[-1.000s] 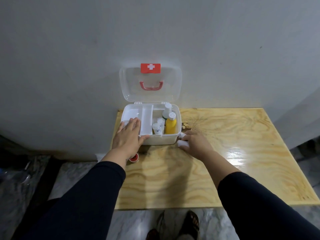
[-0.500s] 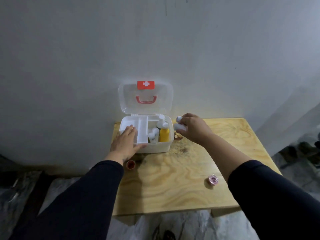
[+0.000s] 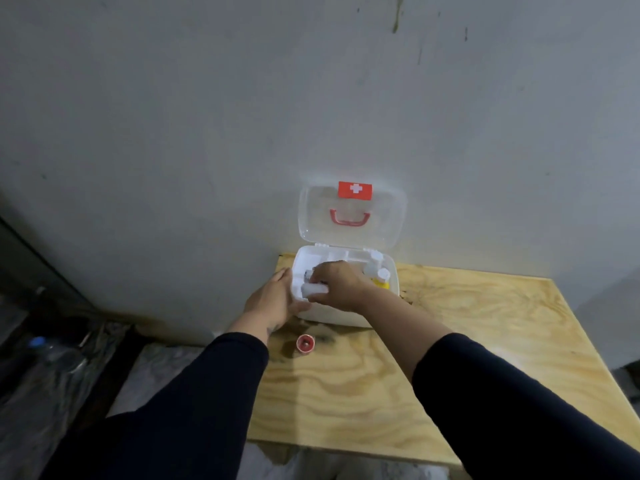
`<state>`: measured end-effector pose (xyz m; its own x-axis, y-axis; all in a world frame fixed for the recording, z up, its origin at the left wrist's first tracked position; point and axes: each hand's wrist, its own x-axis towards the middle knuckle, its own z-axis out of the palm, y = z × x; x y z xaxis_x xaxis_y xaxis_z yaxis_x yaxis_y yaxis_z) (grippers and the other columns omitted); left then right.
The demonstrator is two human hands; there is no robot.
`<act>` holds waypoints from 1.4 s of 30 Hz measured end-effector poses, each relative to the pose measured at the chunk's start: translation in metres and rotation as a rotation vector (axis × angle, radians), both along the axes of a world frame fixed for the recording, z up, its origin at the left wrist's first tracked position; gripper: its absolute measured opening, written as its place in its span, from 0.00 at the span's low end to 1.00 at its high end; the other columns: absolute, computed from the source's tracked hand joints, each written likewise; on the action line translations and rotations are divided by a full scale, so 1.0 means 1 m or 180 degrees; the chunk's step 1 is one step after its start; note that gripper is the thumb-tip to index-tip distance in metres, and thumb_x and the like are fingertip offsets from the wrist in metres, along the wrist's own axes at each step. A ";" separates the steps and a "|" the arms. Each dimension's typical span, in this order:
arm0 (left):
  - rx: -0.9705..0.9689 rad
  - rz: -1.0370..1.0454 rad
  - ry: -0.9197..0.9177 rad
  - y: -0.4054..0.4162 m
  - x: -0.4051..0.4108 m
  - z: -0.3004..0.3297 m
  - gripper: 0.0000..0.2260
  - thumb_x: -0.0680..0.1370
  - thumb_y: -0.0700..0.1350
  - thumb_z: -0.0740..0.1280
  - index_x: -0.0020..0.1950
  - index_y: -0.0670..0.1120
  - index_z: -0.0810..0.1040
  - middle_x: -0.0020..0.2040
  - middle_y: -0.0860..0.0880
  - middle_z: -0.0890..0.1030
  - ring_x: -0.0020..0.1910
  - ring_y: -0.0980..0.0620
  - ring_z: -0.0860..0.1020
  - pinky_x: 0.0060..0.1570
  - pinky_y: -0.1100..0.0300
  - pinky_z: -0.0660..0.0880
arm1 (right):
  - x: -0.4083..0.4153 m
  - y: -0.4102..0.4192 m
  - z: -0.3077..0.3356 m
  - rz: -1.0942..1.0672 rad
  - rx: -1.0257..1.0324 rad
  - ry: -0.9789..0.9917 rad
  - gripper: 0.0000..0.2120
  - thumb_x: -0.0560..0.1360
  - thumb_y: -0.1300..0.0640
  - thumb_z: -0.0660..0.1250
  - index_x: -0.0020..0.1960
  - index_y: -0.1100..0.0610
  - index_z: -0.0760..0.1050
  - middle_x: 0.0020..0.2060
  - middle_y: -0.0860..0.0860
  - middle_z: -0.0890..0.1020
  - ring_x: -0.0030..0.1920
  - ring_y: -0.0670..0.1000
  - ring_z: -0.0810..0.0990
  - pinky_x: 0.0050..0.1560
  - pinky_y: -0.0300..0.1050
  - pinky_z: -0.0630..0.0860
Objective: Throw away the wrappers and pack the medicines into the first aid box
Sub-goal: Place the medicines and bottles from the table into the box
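The white first aid box (image 3: 346, 317) stands open at the table's back left corner, its clear lid (image 3: 351, 216) with a red cross leaning against the wall. A yellow bottle (image 3: 381, 284) and a white bottle (image 3: 373, 263) stand in its right part. My right hand (image 3: 337, 284) is over the box's left compartment, shut on small white medicine rolls (image 3: 314, 289). My left hand (image 3: 273, 301) rests flat against the box's left wall and front corner. A small red-capped round item (image 3: 305, 342) lies on the table in front of the box.
The light plywood table (image 3: 467, 358) is pushed against a grey wall. Left of the table, on the floor, lie dark plastic sheeting and a bottle with a blue cap (image 3: 38, 342).
My right hand has carried the white rolls from the right of the box across to its left compartment. The view has swung left and up. My left hand stays on the box.
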<state>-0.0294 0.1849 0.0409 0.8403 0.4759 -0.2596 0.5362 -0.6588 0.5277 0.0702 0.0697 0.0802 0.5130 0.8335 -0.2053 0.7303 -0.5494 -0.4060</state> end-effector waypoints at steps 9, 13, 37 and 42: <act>0.0457 -0.0973 0.0282 0.024 0.021 0.002 0.36 0.77 0.58 0.66 0.79 0.49 0.52 0.80 0.54 0.52 0.76 0.45 0.61 0.71 0.49 0.64 | 0.013 0.018 0.001 -0.1479 0.0384 0.0118 0.17 0.72 0.47 0.70 0.52 0.60 0.82 0.51 0.54 0.84 0.53 0.55 0.81 0.52 0.46 0.76; 0.0912 -0.1366 0.0426 0.023 0.028 0.004 0.33 0.80 0.59 0.59 0.79 0.46 0.51 0.81 0.53 0.49 0.77 0.46 0.59 0.72 0.53 0.60 | 0.025 0.026 -0.003 -0.2360 0.0433 0.0145 0.18 0.73 0.48 0.69 0.46 0.65 0.79 0.40 0.58 0.82 0.42 0.57 0.78 0.38 0.45 0.72; 0.0893 -0.1982 0.0117 -0.010 0.060 0.041 0.17 0.80 0.53 0.58 0.65 0.49 0.76 0.64 0.48 0.78 0.61 0.45 0.76 0.58 0.50 0.75 | 0.008 -0.045 0.007 -0.2903 0.0257 -0.0491 0.11 0.74 0.58 0.61 0.53 0.56 0.79 0.51 0.56 0.83 0.51 0.59 0.81 0.42 0.44 0.72; 0.0522 -0.2100 0.0048 -0.069 0.068 0.054 0.14 0.80 0.51 0.58 0.55 0.47 0.80 0.54 0.48 0.82 0.53 0.45 0.79 0.54 0.49 0.77 | 0.006 -0.119 0.010 -0.3140 -0.0133 -0.0438 0.12 0.74 0.58 0.62 0.55 0.54 0.79 0.55 0.54 0.81 0.54 0.57 0.81 0.42 0.43 0.71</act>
